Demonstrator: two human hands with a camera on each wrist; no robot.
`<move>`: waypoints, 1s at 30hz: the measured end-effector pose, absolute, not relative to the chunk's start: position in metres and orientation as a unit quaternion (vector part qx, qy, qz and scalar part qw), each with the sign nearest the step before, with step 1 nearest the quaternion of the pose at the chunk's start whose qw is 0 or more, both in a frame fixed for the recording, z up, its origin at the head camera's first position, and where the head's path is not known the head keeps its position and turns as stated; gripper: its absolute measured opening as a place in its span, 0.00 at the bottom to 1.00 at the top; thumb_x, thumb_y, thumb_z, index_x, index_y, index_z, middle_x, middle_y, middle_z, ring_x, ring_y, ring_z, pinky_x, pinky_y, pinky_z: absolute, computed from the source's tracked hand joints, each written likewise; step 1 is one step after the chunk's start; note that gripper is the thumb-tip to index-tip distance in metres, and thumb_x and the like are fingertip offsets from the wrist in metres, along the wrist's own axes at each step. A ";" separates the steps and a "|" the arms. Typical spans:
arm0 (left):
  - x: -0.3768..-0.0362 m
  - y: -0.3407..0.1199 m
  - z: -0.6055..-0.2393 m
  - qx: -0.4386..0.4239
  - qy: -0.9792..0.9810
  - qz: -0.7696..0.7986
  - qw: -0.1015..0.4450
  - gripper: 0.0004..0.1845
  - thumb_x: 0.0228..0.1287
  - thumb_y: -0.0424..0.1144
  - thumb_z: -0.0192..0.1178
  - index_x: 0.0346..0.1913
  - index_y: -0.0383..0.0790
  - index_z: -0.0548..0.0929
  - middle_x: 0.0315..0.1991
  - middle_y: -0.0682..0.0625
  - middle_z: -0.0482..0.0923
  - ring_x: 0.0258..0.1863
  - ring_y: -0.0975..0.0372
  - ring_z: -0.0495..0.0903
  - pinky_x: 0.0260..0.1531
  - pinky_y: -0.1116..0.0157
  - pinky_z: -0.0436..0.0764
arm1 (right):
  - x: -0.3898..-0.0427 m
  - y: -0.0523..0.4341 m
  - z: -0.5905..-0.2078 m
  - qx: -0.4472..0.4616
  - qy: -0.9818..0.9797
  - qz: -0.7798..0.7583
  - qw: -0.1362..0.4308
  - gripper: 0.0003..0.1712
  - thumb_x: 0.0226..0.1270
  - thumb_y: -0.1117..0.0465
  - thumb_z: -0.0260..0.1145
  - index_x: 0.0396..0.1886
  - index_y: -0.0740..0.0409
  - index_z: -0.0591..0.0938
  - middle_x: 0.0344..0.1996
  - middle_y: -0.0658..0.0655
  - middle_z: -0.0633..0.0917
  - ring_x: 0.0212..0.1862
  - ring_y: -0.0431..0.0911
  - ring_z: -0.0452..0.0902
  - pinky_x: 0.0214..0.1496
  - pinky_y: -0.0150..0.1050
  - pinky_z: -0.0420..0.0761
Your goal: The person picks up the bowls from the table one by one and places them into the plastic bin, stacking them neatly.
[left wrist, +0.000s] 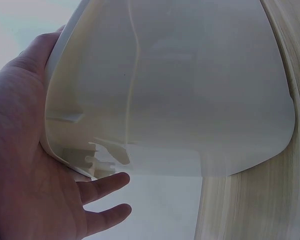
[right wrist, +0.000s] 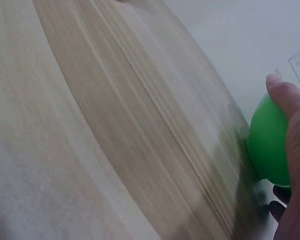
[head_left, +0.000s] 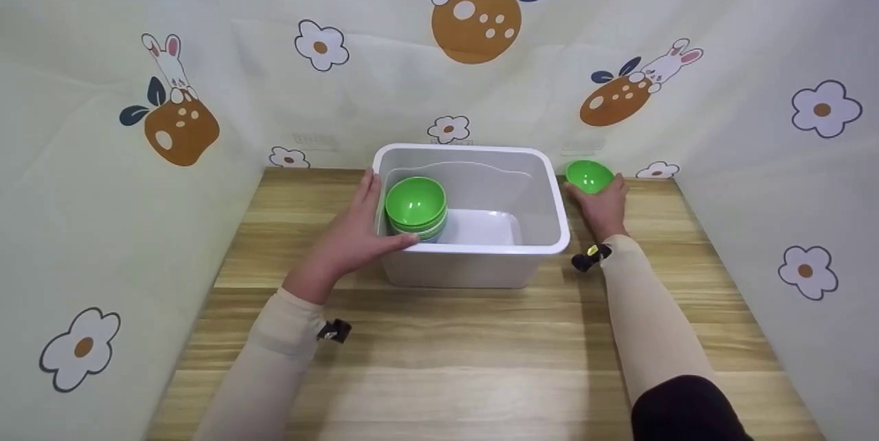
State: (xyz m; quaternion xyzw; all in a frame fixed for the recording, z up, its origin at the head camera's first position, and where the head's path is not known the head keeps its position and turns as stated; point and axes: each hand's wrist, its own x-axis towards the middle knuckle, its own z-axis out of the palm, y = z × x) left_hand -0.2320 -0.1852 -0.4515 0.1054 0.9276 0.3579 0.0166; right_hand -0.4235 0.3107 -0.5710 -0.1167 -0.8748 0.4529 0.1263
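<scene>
A white plastic bin [head_left: 463,266] stands on the table with a stack of bowls [head_left: 416,204] at its inner left side, the topmost one green. My left hand [head_left: 350,235] rests against the bin's front left corner, thumb stretched along the front rim and fingers up along the left side. In the left wrist view, two fingers [left wrist: 106,187] of that hand stick out straight beside the bin wall [left wrist: 190,90]. To the right of the bin, my right hand [head_left: 604,206] grips a separate green bowl [head_left: 588,176], thumb and fingers on opposite sides of it; its outer side shows in the right wrist view.
The wood-grain table [head_left: 453,358] is bounded at the back and both sides by pale cloth walls [head_left: 384,84] printed with rabbits and flowers. Behind the right-hand bowl, the back wall stands close. Each wrist carries a small black device [head_left: 334,331].
</scene>
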 end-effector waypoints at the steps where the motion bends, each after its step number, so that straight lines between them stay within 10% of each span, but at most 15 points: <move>1: -0.232 -0.185 -0.452 0.105 0.928 0.358 0.017 0.79 0.55 0.79 0.73 0.92 0.41 0.38 0.91 0.47 0.24 0.87 0.36 0.48 0.79 0.34 0.61 | -0.423 0.311 -0.572 -0.116 -0.874 0.454 0.131 0.78 0.62 0.40 0.86 0.89 0.71 0.44 0.81 0.77 0.56 0.82 0.66 0.60 0.87 0.54 0.60; 30: -0.232 -0.184 -0.450 0.101 0.930 0.352 0.020 0.82 0.50 0.86 0.69 0.92 0.43 0.37 0.92 0.47 0.24 0.86 0.34 0.50 0.77 0.31 0.63 | -0.383 0.321 -0.544 -0.042 -0.860 0.495 0.116 0.65 0.66 0.46 0.82 0.88 0.67 0.52 0.78 0.72 0.62 0.75 0.63 0.68 0.81 0.58 0.68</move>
